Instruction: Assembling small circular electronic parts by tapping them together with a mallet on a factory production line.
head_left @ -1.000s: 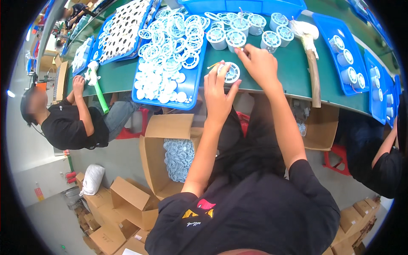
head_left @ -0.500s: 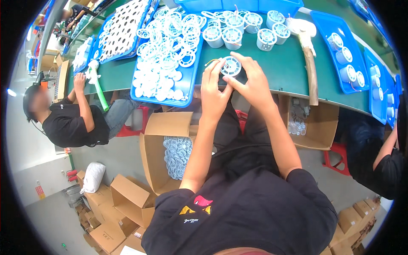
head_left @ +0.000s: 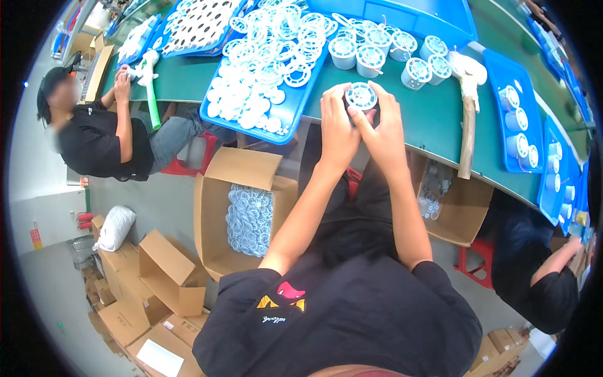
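- Both hands are curled in close around one small white cup with a slotted round lid [head_left: 362, 95], so they're narrow and occupied, not spread wide
- Left hand [head_left: 340, 125] has the cup's left side, right hand [head_left: 382, 129] wraps the right side with its thumb up at the near rim
- That cup is near the front edge of the green worktop [head_left: 433, 116], lid facing up. Can't tell if its base is resting on anything, the fingers hide it
- Just past the hands there's a bunch of similar lidded cups [head_left: 370, 60] standing upright, a few with thin wires poking out
- Left of the hands: a blue tray [head_left: 294, 119] loaded up, white rings [head_left: 282, 38] heaped toward the far end and plain white discs [head_left: 248, 103] at the near end
- Over to the right is a mallet with a wooden handle [head_left: 468, 125], its head wrapped in something white
- Further right, another blue tray [head_left: 502, 69] with four cups in it
- Down below, left of the person's legs, an open cardboard box [head_left: 213, 220] with a load of pale rings inside
- Co-worker in a black shirt [head_left: 107, 141] sits off to the left, near a green-handled mallet [head_left: 152, 103]
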